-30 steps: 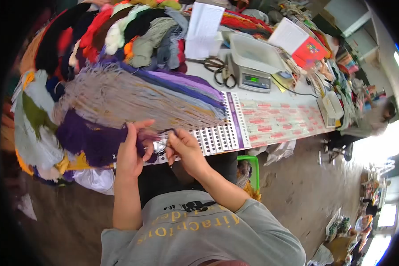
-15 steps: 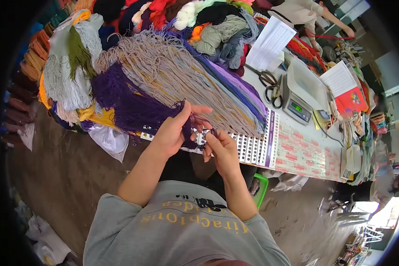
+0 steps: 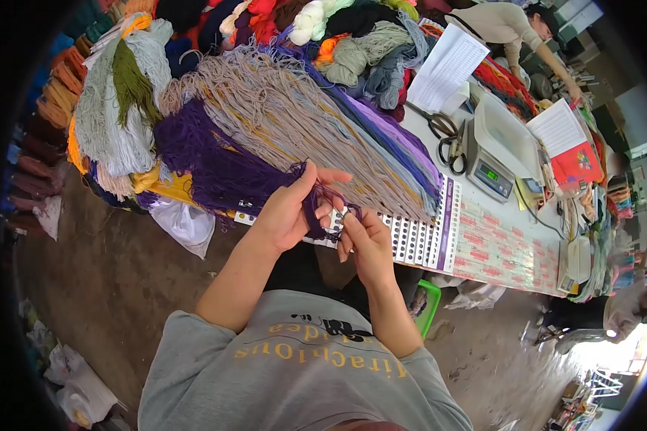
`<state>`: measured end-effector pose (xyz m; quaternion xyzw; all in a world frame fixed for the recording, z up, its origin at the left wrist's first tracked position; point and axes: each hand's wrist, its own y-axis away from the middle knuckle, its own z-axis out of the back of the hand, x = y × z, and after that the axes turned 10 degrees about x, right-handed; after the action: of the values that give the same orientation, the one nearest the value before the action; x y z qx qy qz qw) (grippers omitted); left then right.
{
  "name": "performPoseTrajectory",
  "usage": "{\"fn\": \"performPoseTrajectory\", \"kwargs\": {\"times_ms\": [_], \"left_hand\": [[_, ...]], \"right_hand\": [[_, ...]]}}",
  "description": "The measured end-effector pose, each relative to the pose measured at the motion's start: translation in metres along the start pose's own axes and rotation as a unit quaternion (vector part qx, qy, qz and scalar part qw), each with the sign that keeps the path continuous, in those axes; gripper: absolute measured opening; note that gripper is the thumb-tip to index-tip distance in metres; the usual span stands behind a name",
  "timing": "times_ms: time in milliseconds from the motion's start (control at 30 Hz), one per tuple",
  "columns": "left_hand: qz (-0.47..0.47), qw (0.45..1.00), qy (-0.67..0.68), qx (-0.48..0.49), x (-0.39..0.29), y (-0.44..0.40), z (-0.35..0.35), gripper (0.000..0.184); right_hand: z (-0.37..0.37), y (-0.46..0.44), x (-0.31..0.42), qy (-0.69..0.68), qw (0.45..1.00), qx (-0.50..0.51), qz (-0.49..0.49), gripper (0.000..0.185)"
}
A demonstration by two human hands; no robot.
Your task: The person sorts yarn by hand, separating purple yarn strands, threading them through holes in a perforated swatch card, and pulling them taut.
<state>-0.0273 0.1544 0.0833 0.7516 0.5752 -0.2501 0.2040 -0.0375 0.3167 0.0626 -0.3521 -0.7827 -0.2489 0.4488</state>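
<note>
Dark purple yarn (image 3: 216, 161) lies in a loose bundle on the table, and its near end runs into my left hand (image 3: 292, 208). That hand is wrapped about the strands, with the index finger sticking out to the right. Close beside it, my right hand (image 3: 367, 237) pinches a loop of the same purple yarn between thumb and fingers. A few strands stretch between the two hands. Beneath and beyond them, long beige-grey yarn strands (image 3: 280, 115) spread over the table, with a white strip full of holes (image 3: 413, 241) along the near edge.
Scissors (image 3: 453, 154) lie by a digital scale (image 3: 490, 172) carrying a white tray (image 3: 507, 136). Paper sheets (image 3: 449, 68) stand behind. Coloured skeins (image 3: 366, 54) pile up at the back. Another person (image 3: 503, 29) leans over the table at far right. A green basket (image 3: 429, 309) sits below the edge.
The view has shifted slightly. Both hands keep their hold on the purple yarn, the right fingers moving a little at the loop. The person at far right has leaned further into view.
</note>
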Motion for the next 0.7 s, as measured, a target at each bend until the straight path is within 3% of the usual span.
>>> {"fn": "performPoseTrajectory", "kwargs": {"times_ms": [200,233,300,333,367,400,433,500,533,567,600,633,667,700], "left_hand": [[0.007,1.000,-0.019,0.004,-0.002,0.000,0.003,0.052],[0.013,0.996,-0.091,-0.015,-0.004,0.001,0.001,0.055],[0.036,0.962,-0.263,-0.059,-0.007,0.004,0.009,0.067],[0.099,0.941,-0.303,-0.119,-0.017,0.009,0.011,0.073],[0.101,0.958,-0.266,-0.038,-0.030,0.012,0.027,0.072],[0.098,0.949,-0.261,-0.144,-0.042,0.014,0.030,0.068],[0.098,0.968,-0.162,-0.165,-0.060,0.016,0.043,0.061],[0.040,0.988,-0.008,-0.152,-0.100,0.024,0.063,0.056],[-0.002,0.988,-0.012,-0.154,-0.119,0.029,0.078,0.055],[-0.041,0.991,-0.024,-0.122,-0.140,0.035,0.097,0.053],[-0.073,0.978,-0.022,-0.196,-0.160,0.040,0.104,0.051],[-0.104,0.971,-0.043,-0.212,-0.178,0.047,0.116,0.050],[-0.118,0.975,-0.058,-0.179,-0.199,0.055,0.130,0.048],[-0.141,0.971,-0.054,-0.187,-0.216,0.060,0.137,0.046]], "right_hand": [[0.002,0.004,0.003,0.065,0.995,0.043,-0.055,0.015],[0.000,0.005,0.004,0.106,0.993,0.022,-0.056,0.013],[0.005,0.004,0.007,0.337,0.938,-0.042,0.071,0.011],[0.015,0.002,0.011,0.398,0.901,-0.103,0.137,0.008],[0.031,0.001,0.018,0.455,0.852,-0.162,0.203,0.008],[0.044,0.004,0.037,0.453,0.844,-0.206,0.198,0.011],[0.052,0.010,0.057,0.425,0.843,-0.231,0.234,0.018],[0.083,0.015,0.082,0.043,0.913,-0.207,0.348,0.028],[0.104,0.025,0.094,-0.056,0.914,-0.165,0.365,0.033],[0.133,0.034,0.104,-0.215,0.893,-0.129,0.374,0.030],[0.157,0.044,0.117,-0.366,0.850,-0.075,0.372,0.025],[0.163,0.050,0.130,-0.394,0.843,0.003,0.366,0.018],[0.177,0.059,0.142,-0.379,0.847,-0.060,0.370,0.015],[0.199,0.068,0.151,-0.360,0.855,-0.058,0.367,0.015]]}}
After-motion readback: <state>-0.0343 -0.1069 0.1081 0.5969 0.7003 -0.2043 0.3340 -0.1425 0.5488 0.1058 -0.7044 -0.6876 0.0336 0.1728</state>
